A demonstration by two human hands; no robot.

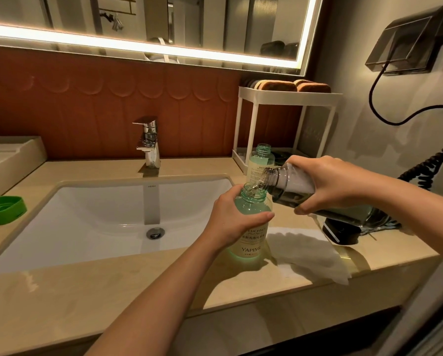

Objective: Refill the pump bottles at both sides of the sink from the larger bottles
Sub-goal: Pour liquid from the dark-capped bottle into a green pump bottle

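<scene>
A green-tinted bottle (251,242) marked YAPING stands uncapped on the counter to the right of the sink (107,201). My left hand (230,217) grips it round its upper part. My right hand (325,183) holds a larger clear bottle (287,186) tipped on its side, its mouth over the green bottle's neck, and clear liquid runs from it. A second uncapped pale bottle (260,160) stands just behind.
A white cloth (310,250) lies on the counter right of the bottles, with a black object (343,232) behind it. A white rack (287,124) stands at the back right. A green cap (5,209) sits left of the sink. The tap (148,145) is at the back.
</scene>
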